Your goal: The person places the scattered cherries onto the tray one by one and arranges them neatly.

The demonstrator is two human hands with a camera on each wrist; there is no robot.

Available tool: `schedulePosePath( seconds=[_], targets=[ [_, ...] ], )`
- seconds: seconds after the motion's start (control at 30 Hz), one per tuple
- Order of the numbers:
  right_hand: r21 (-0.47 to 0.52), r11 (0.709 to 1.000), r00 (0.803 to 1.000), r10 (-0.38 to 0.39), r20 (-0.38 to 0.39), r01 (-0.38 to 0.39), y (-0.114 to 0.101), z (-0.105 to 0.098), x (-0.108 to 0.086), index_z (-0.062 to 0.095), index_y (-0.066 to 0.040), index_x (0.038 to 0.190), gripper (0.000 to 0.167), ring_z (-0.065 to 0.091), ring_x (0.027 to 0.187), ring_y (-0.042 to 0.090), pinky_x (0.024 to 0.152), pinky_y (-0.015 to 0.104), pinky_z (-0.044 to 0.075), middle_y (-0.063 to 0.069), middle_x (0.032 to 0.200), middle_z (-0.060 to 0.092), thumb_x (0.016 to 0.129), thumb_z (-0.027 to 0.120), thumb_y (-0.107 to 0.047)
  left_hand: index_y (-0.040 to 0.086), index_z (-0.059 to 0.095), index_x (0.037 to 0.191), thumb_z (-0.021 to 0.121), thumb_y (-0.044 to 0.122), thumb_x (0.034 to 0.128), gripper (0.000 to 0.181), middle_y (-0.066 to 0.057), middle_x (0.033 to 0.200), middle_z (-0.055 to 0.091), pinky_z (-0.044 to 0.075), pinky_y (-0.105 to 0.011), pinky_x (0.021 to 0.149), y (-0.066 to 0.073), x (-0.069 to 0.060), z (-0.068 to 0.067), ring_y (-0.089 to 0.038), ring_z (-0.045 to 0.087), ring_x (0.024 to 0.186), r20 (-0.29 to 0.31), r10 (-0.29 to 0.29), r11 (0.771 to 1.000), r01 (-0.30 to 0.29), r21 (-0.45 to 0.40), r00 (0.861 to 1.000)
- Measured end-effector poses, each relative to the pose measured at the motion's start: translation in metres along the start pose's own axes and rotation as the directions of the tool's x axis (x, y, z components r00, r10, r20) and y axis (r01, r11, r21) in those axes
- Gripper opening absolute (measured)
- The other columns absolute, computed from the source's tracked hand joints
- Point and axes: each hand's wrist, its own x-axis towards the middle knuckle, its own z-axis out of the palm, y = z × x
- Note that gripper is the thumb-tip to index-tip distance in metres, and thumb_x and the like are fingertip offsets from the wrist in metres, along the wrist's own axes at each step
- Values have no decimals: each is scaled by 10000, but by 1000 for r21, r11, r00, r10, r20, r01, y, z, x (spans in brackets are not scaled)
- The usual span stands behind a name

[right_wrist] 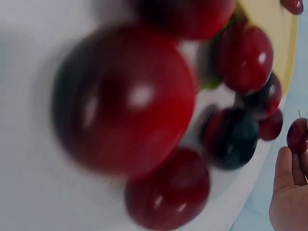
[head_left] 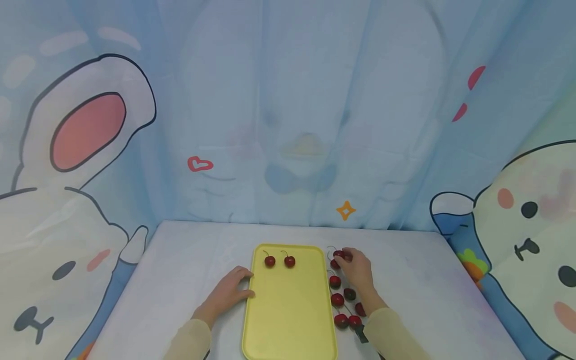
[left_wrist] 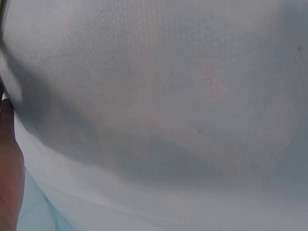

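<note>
Loose cherries: several lie outside the yellow tray, along its 1-to-4 o'clock side; these seem left to do.
Open room: the tray's middle is bare.
Left hand: at 9 o'clock, loosely open, it only touches the rim.
Right hand: at 2 o'clock, fingers nearly closed, it pinches one cherry.
Placed cherries: two, at 11 and 12 o'clock; the work looks early.
Far edge: white tablecloth ends before the curtain.
</note>
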Motion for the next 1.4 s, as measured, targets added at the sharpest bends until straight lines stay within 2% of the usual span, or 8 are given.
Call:
schedulePosePath(
  seconds=[0.27,0.4,0.73,1.1,1.4],
  targets=[
    [37,993,994,-108,2,108,-17,19,-1,587,46,1253,434,597,1064,340,907,479,536,220,1147,628,911,683,-203,41,611,1195,765,221,845,423,-43,1193,572,442,-448,1040,-1,-1,-1,-256,550,1148,-3,-12,1000,12,-8,1000],
    [17,987,988,-157,11,157,-26,28,-4,611,65,1207,389,614,1004,338,859,469,549,214,1078,647,911,690,-175,41,611,1193,767,221,843,424,-43,1193,568,442,-452,1038,-2,-1,-1,-258,548,1146,-2,-8,1000,8,-11,1000],
    [1,990,989,-143,43,143,-37,44,-12,620,88,1172,348,617,961,339,830,465,548,214,1037,649,912,682,-135,27,612,1188,764,218,850,417,-38,1180,571,460,-428,1018,-5,0,1,-249,556,1127,0,26,1000,-26,-10,1000],
    [-86,986,989,-137,56,142,-41,57,-11,626,63,1178,371,612,1007,334,898,484,527,206,1078,651,895,697,-167,33,612,1196,762,214,849,419,-45,1189,570,455,-434,1029,-4,0,1,-250,554,1133,-1,10,1000,-10,-10,1000],
    [-83,987,989,-135,57,139,-39,62,-11,626,72,1181,383,624,991,312,881,466,538,204,1079,666,892,708,-165,50,606,1207,754,219,858,415,-32,1196,563,450,-421,1037,-5,1,1,-228,549,1139,16,-5,1000,5,-9,1000]
  ],
)
